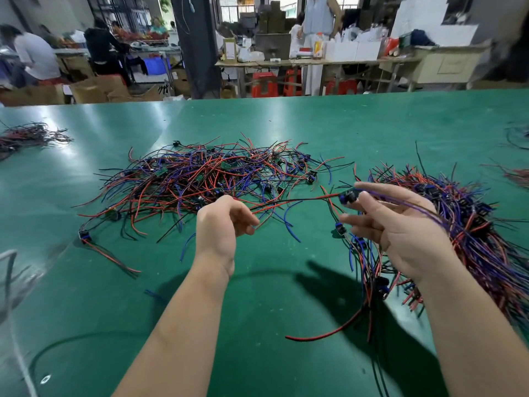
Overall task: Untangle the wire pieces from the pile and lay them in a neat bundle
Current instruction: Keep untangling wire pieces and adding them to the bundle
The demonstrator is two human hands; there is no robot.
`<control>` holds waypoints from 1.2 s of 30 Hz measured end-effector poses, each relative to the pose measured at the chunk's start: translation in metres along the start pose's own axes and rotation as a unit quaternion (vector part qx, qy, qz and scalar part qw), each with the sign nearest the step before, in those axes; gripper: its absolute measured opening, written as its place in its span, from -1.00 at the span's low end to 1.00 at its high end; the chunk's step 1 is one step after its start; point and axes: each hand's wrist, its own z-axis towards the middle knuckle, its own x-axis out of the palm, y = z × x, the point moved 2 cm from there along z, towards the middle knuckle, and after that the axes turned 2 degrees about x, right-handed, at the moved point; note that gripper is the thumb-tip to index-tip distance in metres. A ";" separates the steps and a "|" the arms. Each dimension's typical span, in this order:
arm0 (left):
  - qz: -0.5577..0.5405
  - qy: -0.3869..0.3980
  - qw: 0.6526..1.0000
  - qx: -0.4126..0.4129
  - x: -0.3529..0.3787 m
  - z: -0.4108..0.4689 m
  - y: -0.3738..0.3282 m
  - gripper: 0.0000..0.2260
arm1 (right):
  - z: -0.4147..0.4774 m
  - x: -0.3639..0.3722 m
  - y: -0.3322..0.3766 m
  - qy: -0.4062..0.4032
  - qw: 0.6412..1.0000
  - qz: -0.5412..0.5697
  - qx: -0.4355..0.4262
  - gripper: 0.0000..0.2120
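A tangled pile (pixel 206 176) of red, black and blue wire pieces with small black connectors lies in the middle of the green table (pixel 257 296). My left hand (pixel 221 224) hovers at the pile's near edge and pinches the red and black wires of one piece (pixel 300 199). That piece stretches to the right, where my right hand (pixel 400 224) pinches its black connector (pixel 347 196) between thumb and forefinger. A thick sorted bundle (pixel 472 224) of wire pieces lies under and behind my right hand, running to the right edge.
Smaller wire heaps lie at the far left (pixel 28 137) and far right (pixel 516 173) of the table. A loose piece (pixel 97 245) rests left of the pile. People work at benches beyond the table's far edge.
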 end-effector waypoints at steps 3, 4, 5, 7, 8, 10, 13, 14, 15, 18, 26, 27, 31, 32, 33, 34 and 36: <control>-0.038 0.047 0.997 -0.041 -0.001 -0.001 -0.002 -0.64 | 0.000 -0.001 0.001 -0.036 0.999 -0.011 -0.022 -0.83; -0.069 0.107 0.990 -0.066 -0.001 -0.003 -0.003 -0.70 | 0.000 -0.003 0.003 -0.040 0.999 0.007 -0.025 -0.87; -0.102 0.192 0.971 -0.093 0.000 -0.005 -0.005 -0.76 | 0.001 -0.005 0.004 -0.048 0.998 0.024 -0.019 -0.92; -0.129 0.386 0.902 -0.143 0.001 -0.014 -0.009 -0.83 | 0.002 -0.010 0.007 -0.076 0.995 0.055 0.016 -0.87; -0.112 0.455 0.870 -0.152 0.001 -0.017 -0.009 -0.84 | 0.002 -0.012 0.008 -0.086 0.993 0.067 0.037 -0.83; -0.019 0.481 0.858 -0.178 0.007 -0.021 -0.001 -0.81 | 0.002 -0.011 0.008 -0.062 0.993 0.066 0.072 -0.85; 0.101 0.353 0.905 -0.217 0.022 -0.023 0.012 -0.67 | -0.004 0.001 0.001 0.060 0.991 -0.010 0.117 -0.92; 0.091 0.329 0.916 -0.210 0.028 -0.024 0.016 -0.64 | -0.007 0.006 -0.003 0.095 0.986 -0.046 0.130 -0.93; 0.075 0.326 0.923 -0.190 0.034 -0.027 0.018 -0.66 | -0.009 0.010 -0.007 0.119 0.980 -0.082 0.140 -0.91; 0.063 0.330 0.936 -0.107 0.043 -0.038 0.021 -0.88 | -0.007 0.011 -0.016 0.107 0.973 -0.155 0.132 -0.73; 0.109 0.356 0.918 -0.137 0.042 -0.040 0.018 -0.84 | -0.004 0.010 -0.020 0.125 0.974 -0.159 0.102 -0.80; 0.128 0.373 0.909 -0.132 0.041 -0.041 0.017 -0.82 | -0.004 0.009 -0.019 0.117 0.976 -0.159 0.094 -0.78; 0.173 0.455 0.862 -0.141 0.037 -0.047 0.014 -0.88 | 0.001 -0.001 -0.007 0.007 0.994 -0.090 0.065 -0.73; 0.176 0.480 0.846 -0.149 0.037 -0.049 0.013 -0.88 | 0.003 -0.005 -0.004 -0.027 0.996 -0.048 0.069 -0.75; 0.179 0.500 0.833 -0.158 0.037 -0.052 0.013 -0.88 | 0.005 -0.009 -0.001 -0.057 0.995 -0.010 0.075 -0.77; 0.181 0.511 0.824 -0.164 0.037 -0.053 0.014 -0.87 | 0.005 -0.012 0.000 -0.080 0.993 0.020 0.082 -0.79; 0.178 0.518 0.820 -0.169 0.035 -0.053 0.014 -0.85 | 0.007 -0.016 -0.002 -0.117 0.987 0.076 0.085 -0.86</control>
